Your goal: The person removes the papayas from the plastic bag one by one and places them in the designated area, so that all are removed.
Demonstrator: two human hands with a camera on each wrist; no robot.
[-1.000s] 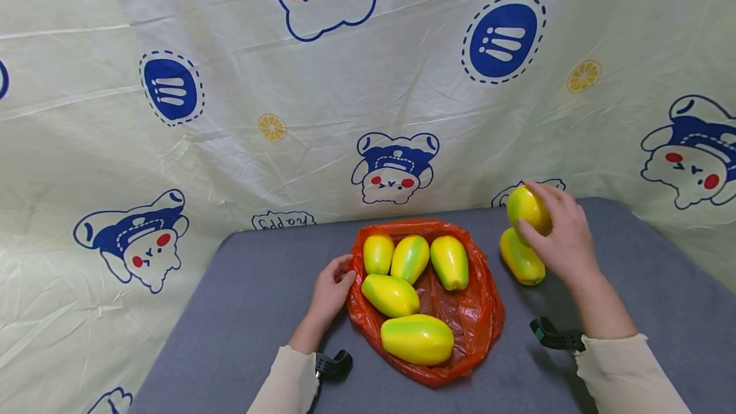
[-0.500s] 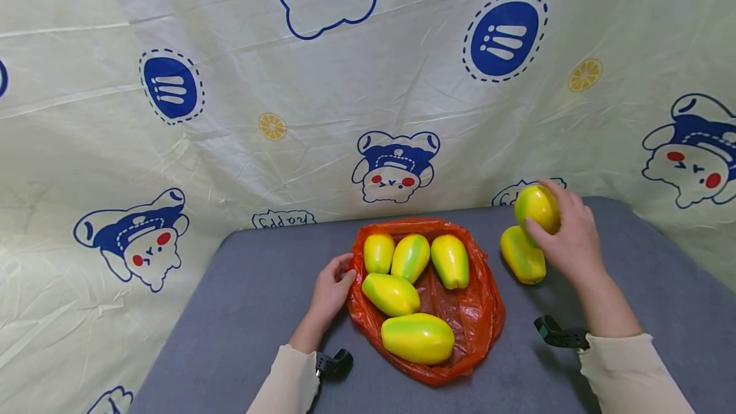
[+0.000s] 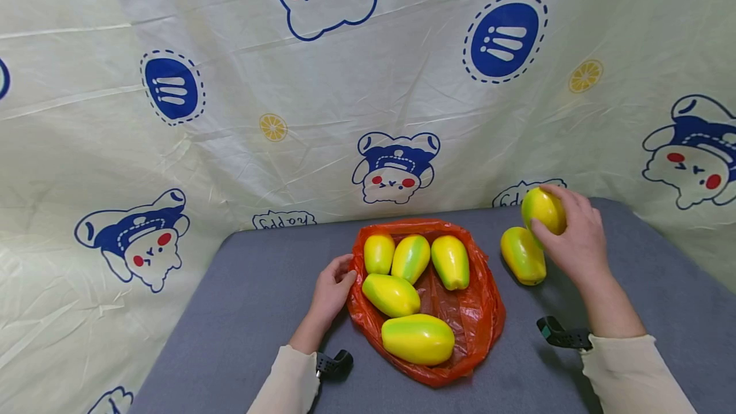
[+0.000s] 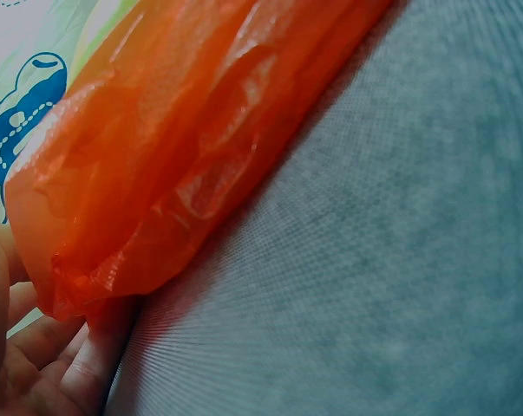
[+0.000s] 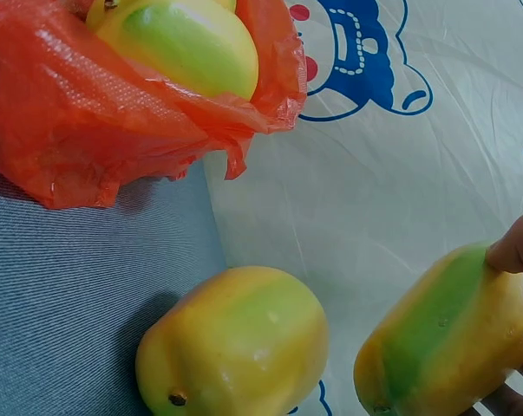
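My right hand [image 3: 577, 238] grips a yellow-green papaya [image 3: 542, 211], thumb on one side and fingers round the other. In the right wrist view this papaya [image 5: 447, 334] shows a green stripe, and the thumb [image 5: 517, 245] presses on it. Just below and left of it, a second papaya [image 3: 522, 257] lies on the table. At the left rim of a red plastic bag [image 3: 483, 321], my left hand [image 3: 332, 286] holds the edge between thumb and fingers. Several papayas lie inside the rolled-open bag, one of them a large papaya [image 3: 418, 339] at the near side. The left wrist view shows fingers [image 4: 83, 368] beneath the bag's gathered edge.
A grey cloth-covered table [image 3: 259, 312] bears everything. Behind it hangs a pale curtain [image 3: 241, 165] printed with cartoon bears and orange slices. Black camera mounts [image 3: 563, 335] sit at both wrists.
My right hand has shifted slightly to the right with its papaya, uncovering more of the papaya on the table. The left hand and the bag have stayed put.
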